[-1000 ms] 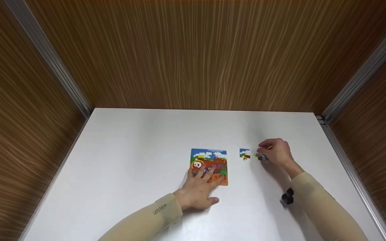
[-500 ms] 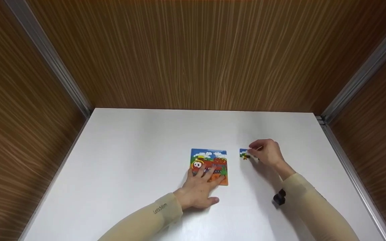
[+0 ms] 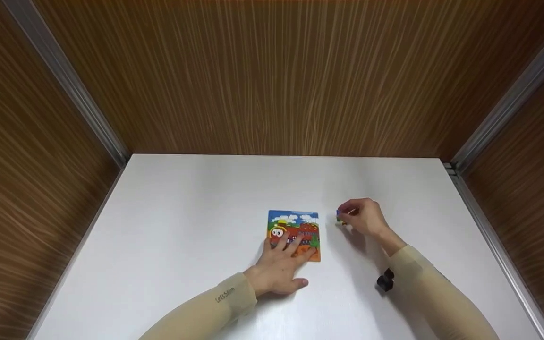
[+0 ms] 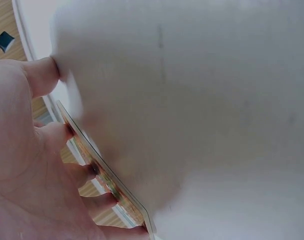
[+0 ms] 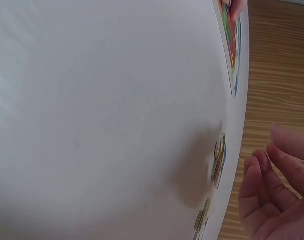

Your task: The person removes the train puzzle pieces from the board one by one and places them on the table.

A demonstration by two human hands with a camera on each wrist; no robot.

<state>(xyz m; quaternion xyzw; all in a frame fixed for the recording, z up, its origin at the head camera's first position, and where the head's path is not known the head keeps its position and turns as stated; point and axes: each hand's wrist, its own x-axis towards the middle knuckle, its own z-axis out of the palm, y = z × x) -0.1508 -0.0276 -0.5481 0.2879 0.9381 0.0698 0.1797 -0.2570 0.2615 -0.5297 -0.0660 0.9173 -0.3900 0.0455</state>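
My left hand (image 3: 279, 269) lies with spread fingers on the lower part of a jigsaw puzzle (image 3: 292, 216). Its picture shows a red cartoon train under a blue sky, partly covered by the fingers. In the left wrist view, the fingertips (image 4: 106, 200) touch the puzzle. To the puzzle's right, my right hand (image 3: 369, 219) hovers with loosely bent fingers over a loose puzzle piece (image 3: 339, 218), hiding much of it. The right wrist view has that piece (image 5: 220, 160) flat on the table, apart from the fingers, and another piece (image 5: 202, 220) beyond it.
The white tabletop (image 3: 182, 226) is bounded by a wood-grain back panel (image 3: 276, 85) and side panels. A small black object (image 3: 385, 281) is by the right forearm.
My right hand has moved left from the farther piece to above the piece nearer the puzzle. My left hand has stayed in place on the puzzle.
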